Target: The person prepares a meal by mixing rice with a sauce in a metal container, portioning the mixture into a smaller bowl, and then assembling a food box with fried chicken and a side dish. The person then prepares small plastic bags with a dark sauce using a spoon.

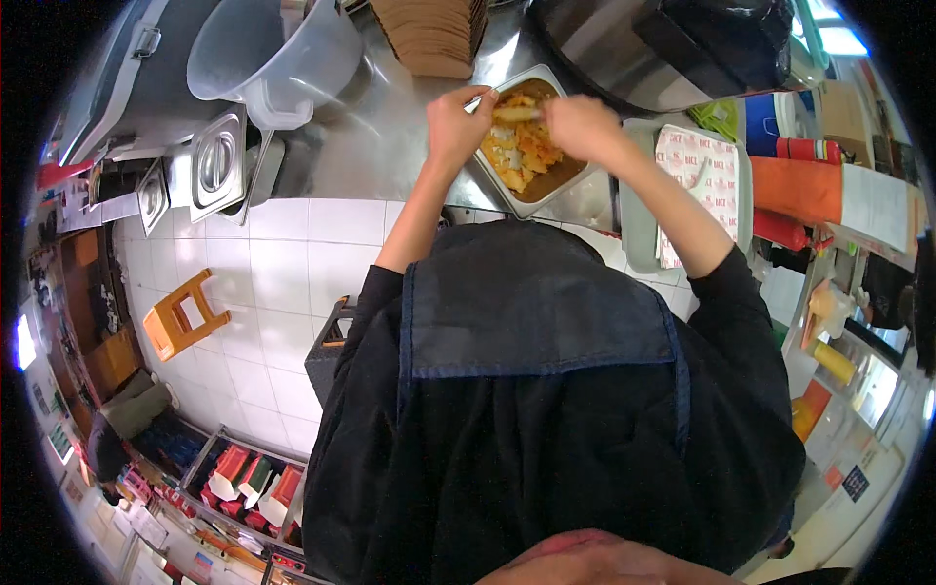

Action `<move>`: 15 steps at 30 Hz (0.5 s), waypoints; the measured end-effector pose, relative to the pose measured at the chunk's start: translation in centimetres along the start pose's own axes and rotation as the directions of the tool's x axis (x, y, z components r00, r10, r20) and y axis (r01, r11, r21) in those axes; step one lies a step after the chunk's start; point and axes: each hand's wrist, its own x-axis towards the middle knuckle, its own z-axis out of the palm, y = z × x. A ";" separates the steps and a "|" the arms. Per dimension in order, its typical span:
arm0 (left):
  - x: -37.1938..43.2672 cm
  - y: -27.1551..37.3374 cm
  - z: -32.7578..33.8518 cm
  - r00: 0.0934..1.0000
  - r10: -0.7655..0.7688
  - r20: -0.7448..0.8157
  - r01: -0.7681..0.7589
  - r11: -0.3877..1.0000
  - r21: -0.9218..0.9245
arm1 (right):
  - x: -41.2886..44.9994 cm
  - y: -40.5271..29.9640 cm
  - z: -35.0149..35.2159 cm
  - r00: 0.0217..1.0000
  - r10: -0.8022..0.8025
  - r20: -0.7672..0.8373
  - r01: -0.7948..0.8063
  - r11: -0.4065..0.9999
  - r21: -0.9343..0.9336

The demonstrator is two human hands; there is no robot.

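Note:
A rectangular stainless-steel food pan sits at the front edge of the steel counter, turned at an angle. Chunky yellow-orange food lies inside, and brownish residue coats the walls. My left hand pinches the pan's far left rim between thumb and fingers. Over the pan's right side, my right hand is closed in a fist and slightly blurred. From it a pale, elongated utensil points left above the food; its exact kind is unclear, and the fist hides the rest.
A clear plastic tub and stacked brown cardboard pieces stand behind on the steel counter. To the right, a grey tray holds printed paper and a pale utensil. Steel pan lids stand left; an orange stool is on the floor.

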 end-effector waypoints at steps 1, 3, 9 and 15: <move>0.1 -0.2 0.1 1.000 0.007 -0.002 -0.007 1.000 -0.002 | 0.5 0.6 1.3 0.994 0.074 0.076 -0.067 0.994 -0.091; 0.1 -1.7 -0.1 0.999 -0.044 -0.029 0.044 0.999 0.006 | -0.3 1.5 1.8 0.994 0.041 0.106 -0.040 0.999 -0.016; 0.4 -1.4 0.0 0.988 -0.152 0.030 0.153 0.987 -0.049 | 0.3 2.3 1.6 0.903 -0.160 0.398 0.167 0.986 0.017; 0.7 -1.0 0.5 0.990 -0.128 0.052 0.128 0.992 0.018 | 1.7 -0.4 -3.6 0.956 -0.277 0.094 0.291 0.877 -0.381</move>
